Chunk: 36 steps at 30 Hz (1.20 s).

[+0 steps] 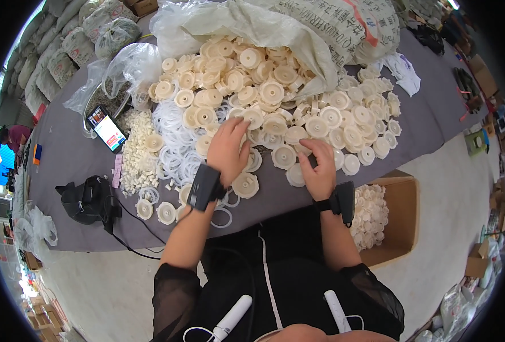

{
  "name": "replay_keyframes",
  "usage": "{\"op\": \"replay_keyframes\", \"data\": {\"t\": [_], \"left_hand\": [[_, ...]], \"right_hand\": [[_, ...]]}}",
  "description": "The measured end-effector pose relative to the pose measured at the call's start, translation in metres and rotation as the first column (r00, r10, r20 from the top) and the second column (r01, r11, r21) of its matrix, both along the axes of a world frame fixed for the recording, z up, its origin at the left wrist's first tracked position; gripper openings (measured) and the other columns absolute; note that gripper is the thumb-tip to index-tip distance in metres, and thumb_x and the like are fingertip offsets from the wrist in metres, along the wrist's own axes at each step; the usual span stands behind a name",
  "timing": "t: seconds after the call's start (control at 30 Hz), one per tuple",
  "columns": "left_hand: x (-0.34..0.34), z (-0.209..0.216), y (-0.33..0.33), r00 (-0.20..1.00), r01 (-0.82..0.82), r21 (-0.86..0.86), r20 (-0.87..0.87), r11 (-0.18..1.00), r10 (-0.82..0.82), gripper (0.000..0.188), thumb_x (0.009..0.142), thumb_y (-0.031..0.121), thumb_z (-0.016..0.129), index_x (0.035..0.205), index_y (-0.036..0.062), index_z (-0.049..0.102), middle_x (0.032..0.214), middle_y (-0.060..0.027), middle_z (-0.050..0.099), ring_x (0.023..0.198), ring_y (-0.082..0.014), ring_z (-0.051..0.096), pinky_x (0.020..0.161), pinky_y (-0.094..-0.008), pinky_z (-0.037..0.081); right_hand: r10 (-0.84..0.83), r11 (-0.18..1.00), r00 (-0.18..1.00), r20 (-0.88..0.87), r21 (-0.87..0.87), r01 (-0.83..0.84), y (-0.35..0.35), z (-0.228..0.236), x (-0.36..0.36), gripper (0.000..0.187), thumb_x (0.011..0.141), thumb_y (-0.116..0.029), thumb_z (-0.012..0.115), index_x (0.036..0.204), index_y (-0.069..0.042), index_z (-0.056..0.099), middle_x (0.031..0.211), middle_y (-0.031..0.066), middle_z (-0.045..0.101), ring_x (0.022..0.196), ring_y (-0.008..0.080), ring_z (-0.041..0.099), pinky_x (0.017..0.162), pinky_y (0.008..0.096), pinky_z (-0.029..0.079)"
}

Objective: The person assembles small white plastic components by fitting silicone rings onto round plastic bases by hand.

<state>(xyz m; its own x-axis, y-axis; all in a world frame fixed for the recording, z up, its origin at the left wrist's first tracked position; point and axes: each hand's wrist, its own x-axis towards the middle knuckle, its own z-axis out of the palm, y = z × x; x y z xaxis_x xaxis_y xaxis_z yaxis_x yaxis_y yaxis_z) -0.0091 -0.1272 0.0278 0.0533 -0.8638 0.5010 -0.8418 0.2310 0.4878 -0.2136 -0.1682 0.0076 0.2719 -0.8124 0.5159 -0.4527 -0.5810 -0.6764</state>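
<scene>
My left hand (228,147) reaches over the heap, fingers stretched forward and thumb apart. Its fingertips touch or overlap a round cream plastic cap (253,118). To its right, my right hand (319,165) has curved fingers, with thumb and index finger parted at the edge of the caps. Another cap (284,156) lies just left of its thumb. Loose cream caps (272,92) spread from a woven sack (252,25) at the back. Translucent white rings (176,131) lie left of my left hand, with small cream pieces (137,154) beyond them.
A lit phone (108,130) leans at the left, behind a black cap with a cable (87,200). Clear plastic bags (133,65) sit at the back left. An open cardboard box (403,219) of white parts stands below the table's right edge. Grey cloth (53,171) covers the table.
</scene>
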Motion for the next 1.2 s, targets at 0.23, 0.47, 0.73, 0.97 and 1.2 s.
{"op": "replay_keyframes", "data": {"t": [0.23,0.47,0.73,0.97,1.2], "left_hand": [[0.015,-0.018,-0.033,0.999,-0.001,0.249,0.043,0.968,-0.010,0.030,0.070,0.006,0.056,0.099,0.0032,0.051,0.101,-0.0148,0.052,0.090,-0.0314,0.051,0.076,-0.0360,0.042],[-0.005,0.004,0.018,0.995,-0.047,-0.142,-0.089,0.989,0.035,0.013,0.073,0.000,0.053,0.085,-0.0008,0.056,0.085,-0.0123,0.056,0.077,-0.0269,0.053,0.067,-0.0316,0.042],[0.011,-0.007,0.073,0.810,-0.099,0.120,-0.566,0.988,0.150,0.015,0.075,0.001,0.054,0.089,0.0007,0.057,0.082,-0.0073,0.056,0.072,-0.0131,0.052,0.061,-0.0226,0.041],[0.095,-0.028,0.069,0.831,-0.552,0.143,0.013,0.822,0.556,0.013,0.074,0.009,0.057,0.083,0.0006,0.057,0.074,-0.0084,0.051,0.067,-0.0192,0.051,0.061,-0.0285,0.041],[0.103,-0.032,0.063,0.865,-0.499,0.235,0.078,0.834,0.495,0.013,0.073,0.011,0.056,0.079,0.0007,0.055,0.077,-0.0134,0.052,0.076,-0.0286,0.052,0.067,-0.0341,0.042]], "right_hand": [[0.090,0.989,0.992,0.094,0.106,-0.099,0.010,-0.001,0.003,0.022,0.071,-0.004,0.056,0.093,-0.003,0.057,0.095,0.0102,0.056,0.095,0.0251,0.048,0.084,0.0321,0.036],[0.143,0.946,0.944,0.299,0.241,-0.219,0.023,0.007,0.026,0.031,0.072,-0.001,0.055,0.103,-0.002,0.053,0.093,0.0085,0.057,0.088,0.0184,0.050,0.072,0.0265,0.041],[0.258,0.506,0.719,0.646,0.544,-0.670,0.038,-0.019,0.048,0.026,0.076,-0.008,0.060,0.099,0.000,0.050,0.081,0.0003,0.055,0.068,0.0044,0.050,0.062,0.0175,0.041],[0.169,0.439,0.660,0.732,0.543,-0.715,0.047,-0.006,0.054,0.021,0.077,-0.007,0.058,0.096,-0.001,0.050,0.079,-0.0009,0.055,0.067,0.0035,0.051,0.060,0.0163,0.042],[0.125,0.432,0.692,0.711,0.589,-0.683,0.046,-0.003,0.046,0.018,0.080,-0.010,0.055,0.095,-0.001,0.050,0.075,-0.0001,0.054,0.056,0.0026,0.045,0.048,0.0159,0.036]]}}
